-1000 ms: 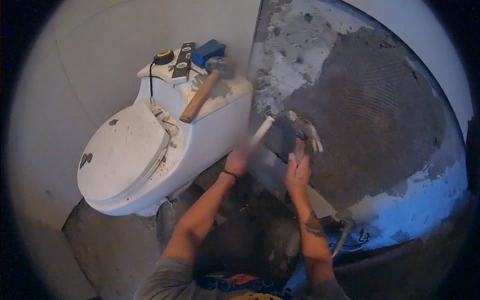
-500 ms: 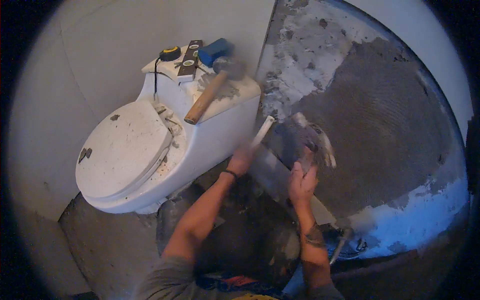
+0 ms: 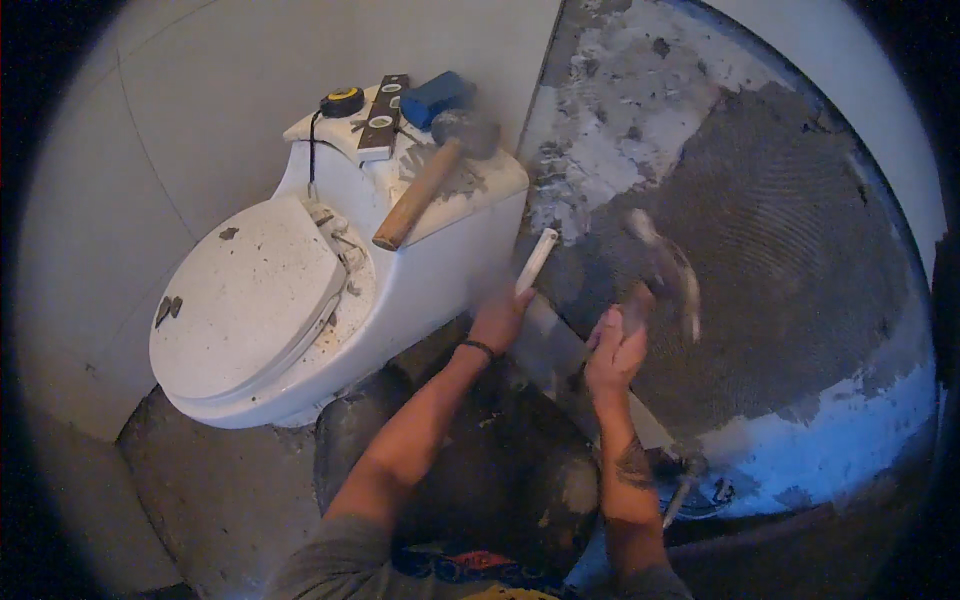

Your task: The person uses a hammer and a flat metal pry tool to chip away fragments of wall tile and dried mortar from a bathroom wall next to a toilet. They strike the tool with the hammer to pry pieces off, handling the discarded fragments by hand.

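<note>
Beyond the right hand (image 3: pixel 617 352), I log a broad, ridged grey coat (image 3: pixel 770 220); up-left of that grip, a pale patch (image 3: pixel 620 140) shows no ridges, so I judge coverage partial. The hand is wrapped round a blurred trowel-like tool (image 3: pixel 687 283), before the coat; the left hand (image 3: pixel 497 325) clasps a white bar (image 3: pixel 538 261).

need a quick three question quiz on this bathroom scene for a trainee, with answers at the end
1. True or false: the mallet lies on the floor.
2. Which hand holds the white strip? a) right b) left c) neither
3. Fill in: in the picture, the tape measure lies to the ___ of the spirit level.

Key: 1. False, the mallet rests on the toilet tank. 2. b, the left hand. 3. left
</note>
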Motion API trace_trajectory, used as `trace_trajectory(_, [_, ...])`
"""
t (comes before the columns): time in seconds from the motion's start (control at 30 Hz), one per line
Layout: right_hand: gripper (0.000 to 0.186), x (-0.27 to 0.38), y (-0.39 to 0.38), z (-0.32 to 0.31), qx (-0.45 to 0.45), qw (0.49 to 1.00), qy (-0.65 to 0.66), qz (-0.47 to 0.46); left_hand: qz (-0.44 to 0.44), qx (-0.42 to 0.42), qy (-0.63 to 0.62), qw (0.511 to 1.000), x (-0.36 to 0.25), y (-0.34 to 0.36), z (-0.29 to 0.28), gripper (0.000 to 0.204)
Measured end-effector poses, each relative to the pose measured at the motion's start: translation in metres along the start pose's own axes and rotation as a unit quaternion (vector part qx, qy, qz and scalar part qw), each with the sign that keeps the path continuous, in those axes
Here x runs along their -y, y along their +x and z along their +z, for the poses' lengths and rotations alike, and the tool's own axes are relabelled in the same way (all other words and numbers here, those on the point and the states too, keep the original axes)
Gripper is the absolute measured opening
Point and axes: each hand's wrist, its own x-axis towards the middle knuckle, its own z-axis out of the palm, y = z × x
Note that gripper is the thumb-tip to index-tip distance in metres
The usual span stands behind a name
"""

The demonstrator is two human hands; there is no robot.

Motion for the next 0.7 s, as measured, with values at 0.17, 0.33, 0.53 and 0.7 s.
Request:
trace_trajectory(0.17, [0.028, -0.006, 0.016, 0.014, -0.004, 0.945, -0.255, -0.207, 0.009, 0.031, 0.042, 0.999, -0.002, 0.010, 0.007, 0.050])
trace_trajectory(0.33, [0.032, 0.011, 0.004, 0.003, -0.031, 0.999, -0.041, 0.004, -0.017, 0.011, -0.014, 1.000, 0.001, 0.006, 0.001, 0.048])
trace_trajectory(0.53, [0.040, 0.017, 0.022, 0.005, 0.171, 0.965, -0.183, 0.082, 0.047, 0.046, 0.051, 0.997, 0.004, 0.003, 0.007, 0.046])
trace_trajectory(0.7, [0.035, 0.019, 0.006, 0.014, 0.020, 0.993, -0.042, -0.112, 0.008, -0.026, -0.003, 1.000, 0.022, 0.008, 0.008, 0.043])
